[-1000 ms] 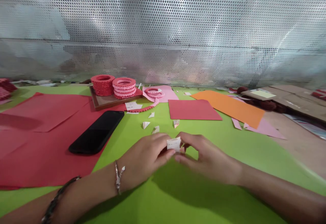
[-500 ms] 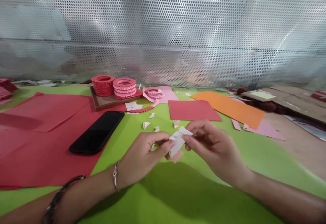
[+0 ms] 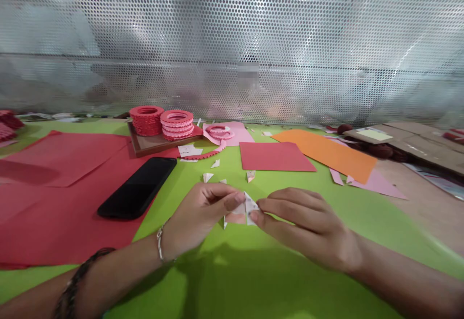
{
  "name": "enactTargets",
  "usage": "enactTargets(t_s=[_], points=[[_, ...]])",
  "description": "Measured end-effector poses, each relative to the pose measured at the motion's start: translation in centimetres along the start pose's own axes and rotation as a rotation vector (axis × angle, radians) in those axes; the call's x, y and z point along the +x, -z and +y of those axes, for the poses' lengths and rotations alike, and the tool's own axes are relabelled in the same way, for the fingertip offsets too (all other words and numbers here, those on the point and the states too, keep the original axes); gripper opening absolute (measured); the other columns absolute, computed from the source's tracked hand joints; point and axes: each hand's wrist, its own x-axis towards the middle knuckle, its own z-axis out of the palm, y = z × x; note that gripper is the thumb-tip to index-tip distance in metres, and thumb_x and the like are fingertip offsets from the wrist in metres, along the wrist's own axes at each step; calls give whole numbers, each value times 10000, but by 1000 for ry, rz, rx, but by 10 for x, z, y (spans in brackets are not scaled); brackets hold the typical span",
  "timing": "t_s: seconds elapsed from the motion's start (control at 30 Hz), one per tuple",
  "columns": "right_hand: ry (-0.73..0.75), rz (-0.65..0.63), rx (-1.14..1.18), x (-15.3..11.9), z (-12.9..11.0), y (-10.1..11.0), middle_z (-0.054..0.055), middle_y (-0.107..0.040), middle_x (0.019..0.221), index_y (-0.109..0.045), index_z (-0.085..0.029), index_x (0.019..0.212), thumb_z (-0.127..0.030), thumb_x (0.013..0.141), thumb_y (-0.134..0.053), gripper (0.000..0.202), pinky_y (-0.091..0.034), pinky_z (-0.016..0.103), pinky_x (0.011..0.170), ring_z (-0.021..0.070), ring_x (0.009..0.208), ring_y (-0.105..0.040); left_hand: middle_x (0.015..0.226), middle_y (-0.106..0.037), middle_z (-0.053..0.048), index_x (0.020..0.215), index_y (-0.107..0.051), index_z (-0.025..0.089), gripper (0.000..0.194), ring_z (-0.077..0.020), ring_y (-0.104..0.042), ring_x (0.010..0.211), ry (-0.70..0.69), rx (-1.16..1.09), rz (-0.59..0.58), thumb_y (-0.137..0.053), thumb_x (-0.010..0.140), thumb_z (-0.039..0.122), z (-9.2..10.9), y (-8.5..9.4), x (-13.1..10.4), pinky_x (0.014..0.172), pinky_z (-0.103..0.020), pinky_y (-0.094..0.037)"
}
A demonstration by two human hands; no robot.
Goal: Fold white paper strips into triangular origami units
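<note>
A small piece of printed white paper [image 3: 238, 212] is pinched between both hands above the green tabletop [image 3: 253, 270]. It now has a folded, pointed top and a pale orange patch low on its left half. My left hand [image 3: 199, 215] grips it from the left with thumb and forefinger, while my right hand [image 3: 308, 224] pinches its right edge. Just beyond my fingers lie several small folded paper triangles, including one triangle [image 3: 251, 176] and another triangle [image 3: 215, 164]. My left fingers partly cover the paper.
A black phone [image 3: 137, 188] rests on red sheets [image 3: 65, 227] at left. Scalloped red and pink paper rings [image 3: 177, 124] are stacked on a brown tray [image 3: 145, 150]. Beyond my hands lie a red sheet [image 3: 277, 157] and an orange sheet [image 3: 329, 154]. A perforated metal screen [image 3: 232, 43] stands behind.
The paper has been folded into a pointed shape; before, it was a flatter, slanted strip. My right hand has lowered slightly and its fingers have straightened.
</note>
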Motion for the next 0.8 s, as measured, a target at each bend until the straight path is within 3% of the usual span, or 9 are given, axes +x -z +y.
enactTargets(t_s=[0.2, 0.27, 0.37, 0.5, 0.67, 0.8], points=[[6, -18, -9, -1, 1, -6, 49, -640, 728, -561, -115, 826, -71, 777, -526, 75, -474, 267, 631, 155, 713, -563, 479, -394, 49, 505, -519, 132, 251, -73, -336, 482, 45, -12, -6, -556, 684, 304, 0, 0, -1, 444, -171, -285], [-35, -25, 51, -2, 0, -6, 46, -630, 746, -535, -132, 871, -168, 793, -539, 86, -469, 263, 637, 152, 713, -563, 499, -420, 46, 543, -540, 131, 225, -75, -360, 494, 43, -2, -10, -550, 696, 295, 0, 0, -2, 462, -172, -313], [-322, -61, 335, -1, -4, -6, 45, -598, 747, -467, -138, 929, -387, 823, -461, 270, -463, 223, 581, 125, 667, -557, 509, -449, 44, 570, -555, 128, 213, -69, -379, 493, -6, 44, -22, -530, 726, 271, 1, -1, -3, 466, -160, -321], [-732, -247, 641, 3, -8, -6, -20, -522, 578, -455, -158, 777, -288, 881, -350, 197, -377, 152, 426, 67, 490, -491, 494, -433, 50, 552, -546, 122, 240, -56, -368, 473, -92, 167, -34, -519, 751, 253, -1, -2, -6, 430, -136, -299], [-907, -312, 883, 6, -10, -11, -8, -584, 549, -466, -153, 697, -276, 873, -368, 236, -405, 143, 454, 67, 487, -553, 492, -472, 48, 560, -531, 129, 261, -61, -426, 473, -160, 318, -15, -491, 784, 257, -1, -4, -9, 445, -135, -330], [-936, -292, 940, 5, -11, -13, -11, -582, 525, -447, -157, 698, -262, 875, -355, 226, -425, 158, 458, 74, 468, -561, 485, -501, 55, 604, -507, 148, 244, -64, -481, 465, -203, 422, -30, -460, 813, 266, -2, -4, -10, 471, -144, -345]])
